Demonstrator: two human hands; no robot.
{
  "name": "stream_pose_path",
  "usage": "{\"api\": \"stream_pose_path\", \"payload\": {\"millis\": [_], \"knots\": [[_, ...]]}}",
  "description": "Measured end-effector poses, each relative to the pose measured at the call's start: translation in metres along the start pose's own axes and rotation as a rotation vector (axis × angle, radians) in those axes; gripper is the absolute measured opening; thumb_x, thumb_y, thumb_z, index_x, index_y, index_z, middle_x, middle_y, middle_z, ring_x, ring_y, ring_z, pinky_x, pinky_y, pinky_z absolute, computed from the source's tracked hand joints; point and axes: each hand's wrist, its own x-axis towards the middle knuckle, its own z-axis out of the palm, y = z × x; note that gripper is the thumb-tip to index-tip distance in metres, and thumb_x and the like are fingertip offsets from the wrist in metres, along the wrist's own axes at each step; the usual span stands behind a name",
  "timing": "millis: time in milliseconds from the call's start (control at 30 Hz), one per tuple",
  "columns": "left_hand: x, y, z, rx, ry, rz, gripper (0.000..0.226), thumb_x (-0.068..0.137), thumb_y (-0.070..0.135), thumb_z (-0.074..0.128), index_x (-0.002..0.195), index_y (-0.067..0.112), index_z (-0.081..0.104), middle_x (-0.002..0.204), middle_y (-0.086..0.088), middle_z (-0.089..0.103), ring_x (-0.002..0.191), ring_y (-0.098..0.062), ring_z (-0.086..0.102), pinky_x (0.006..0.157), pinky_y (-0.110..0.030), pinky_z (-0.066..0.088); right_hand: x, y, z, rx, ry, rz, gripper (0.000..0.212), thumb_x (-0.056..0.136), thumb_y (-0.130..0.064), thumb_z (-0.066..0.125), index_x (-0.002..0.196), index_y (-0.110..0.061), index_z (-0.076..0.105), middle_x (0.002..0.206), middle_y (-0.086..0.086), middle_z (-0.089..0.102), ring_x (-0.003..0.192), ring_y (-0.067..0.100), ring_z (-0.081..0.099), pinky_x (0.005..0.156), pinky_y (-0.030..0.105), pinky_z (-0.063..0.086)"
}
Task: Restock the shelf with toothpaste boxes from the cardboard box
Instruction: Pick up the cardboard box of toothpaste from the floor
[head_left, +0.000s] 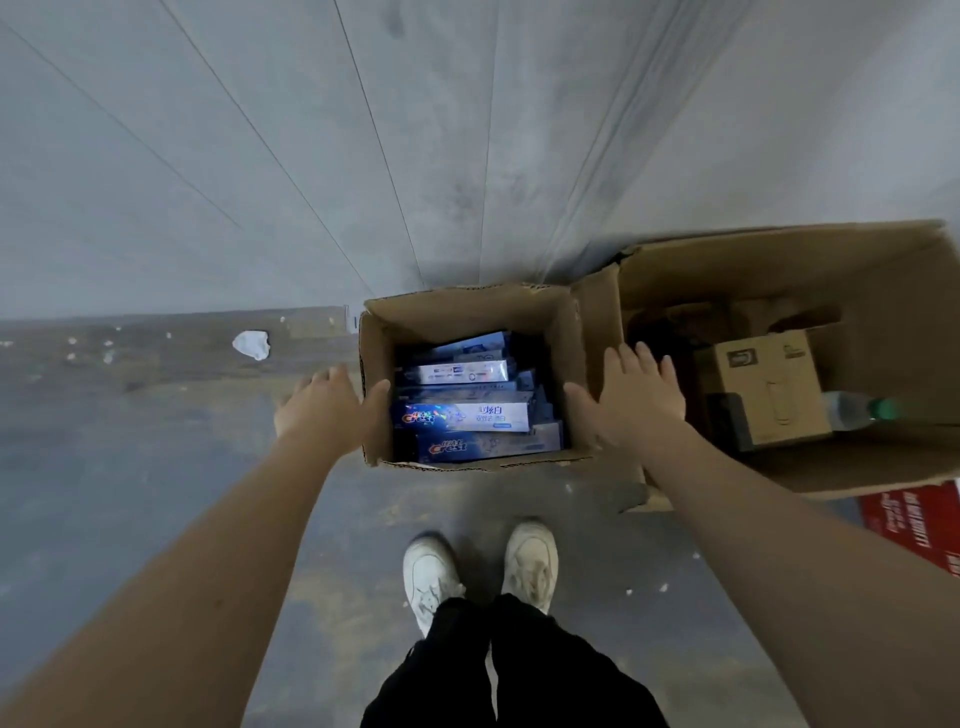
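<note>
Cardboard box (467, 312) on grey concrete floor (156, 441)

Showing matt brown cardboard box (470, 309) holding glossy, shiny printed toothpaste boxes (462, 417); lying on rough, dusty grey concrete floor (156, 441); sitting nearby, clear plastic bottle (852, 410).

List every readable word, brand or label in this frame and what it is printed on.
"Crest": on the upper toothpaste box in the cardboard box.
"Crest": on the lower toothpaste box nearest the feet.
Chinese characters on both: too blurred.
White print on the red carton: unreadable.
Dark logo on the small brown carton: unreadable.
</note>
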Motion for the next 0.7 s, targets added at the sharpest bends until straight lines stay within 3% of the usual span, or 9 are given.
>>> {"api": "stream_pose_path", "payload": {"millis": [167, 367, 567, 700], "knots": [[0.032, -0.002, 0.032, -0.026, -0.046, -0.065, 0.08, 0.089, 0.068, 0.027, 0.138, 0.005, 0.038, 0.139, -0.016, 0.046, 0.13, -0.032, 0.041, 0.105, -0.045, 0.035, 0.035, -0.002, 0.02, 0.014, -0.004, 0.034, 0.086, 0.09, -0.071, 0.019, 0.153, -0.013, 0.012, 0.161, 0.007, 0.007, 0.149, 0.024, -0.002, 0.119, 0.045, 0.001], [0.056, -0.007, 0.044, -0.125, -0.103, -0.071, 0.071, 0.084, 0.071, 0.033, 0.125, 0.016, 0.052, 0.124, -0.011, 0.06, 0.116, -0.032, 0.054, 0.098, -0.044, 0.043, 0.051, -0.004, 0.033, -0.002, -0.052, 0.073, 0.09, 0.088, -0.072, 0.021, 0.153, -0.012, 0.009, 0.161, 0.009, 0.001, 0.149, 0.023, -0.007, 0.119, 0.045, -0.002], [0.063, -0.001, 0.051, -0.098, -0.102, -0.053, 0.052, 0.099, 0.047, 0.029, 0.125, 0.009, 0.053, 0.122, -0.015, 0.059, 0.113, -0.032, 0.054, 0.1, -0.041, 0.041, 0.055, -0.011, 0.04, 0.003, -0.052, 0.04, 0.07, 0.097, -0.055, 0.024, 0.153, -0.015, 0.01, 0.161, 0.009, -0.004, 0.148, 0.023, -0.011, 0.119, 0.044, -0.005], [0.06, 0.01, 0.054, -0.162, -0.076, -0.041, 0.046, 0.102, 0.032, 0.028, 0.125, 0.001, 0.052, 0.126, -0.02, 0.055, 0.118, -0.035, 0.05, 0.103, -0.042, 0.038, 0.055, -0.024, 0.039, 0.015, -0.101, 0.008, 0.054, 0.101, -0.038, 0.025, 0.148, -0.013, 0.03, 0.161, 0.007, 0.006, 0.149, 0.024, -0.006, 0.119, 0.045, -0.006]]}}
